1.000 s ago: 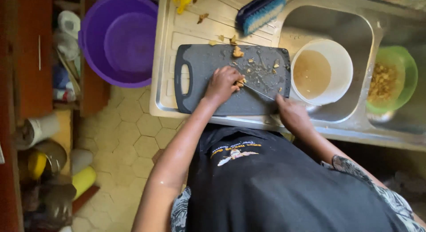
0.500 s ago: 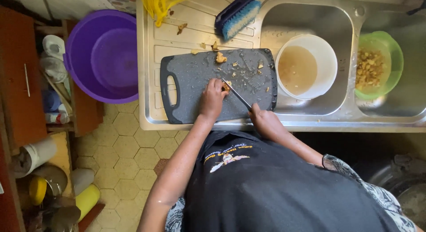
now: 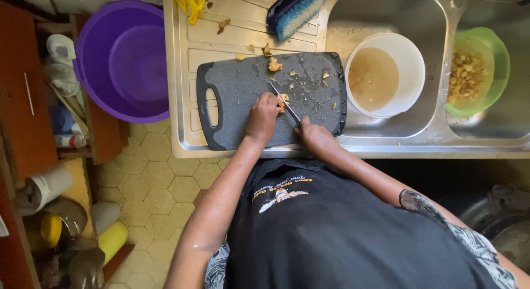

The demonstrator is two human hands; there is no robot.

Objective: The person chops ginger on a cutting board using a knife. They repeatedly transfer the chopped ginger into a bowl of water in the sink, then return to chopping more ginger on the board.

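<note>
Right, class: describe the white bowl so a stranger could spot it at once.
Find the steel sink right of the dark cutting board. In its nearer basin stands the white bowl, holding cloudy brownish liquid; the neighbouring green bowl holds dry chopped pieces instead.

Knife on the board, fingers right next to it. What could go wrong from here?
1. The left hand pins a small tan food piece right beside the slim dark knife held by the right hand; a slip could nick the fingertips.
2. The dark grey speckled cutting board lies on the ribbed steel drainboard; it may slide under pressure.
3. Scraps near the board's right edge could drop into the white bucket of cloudy liquid.
</note>
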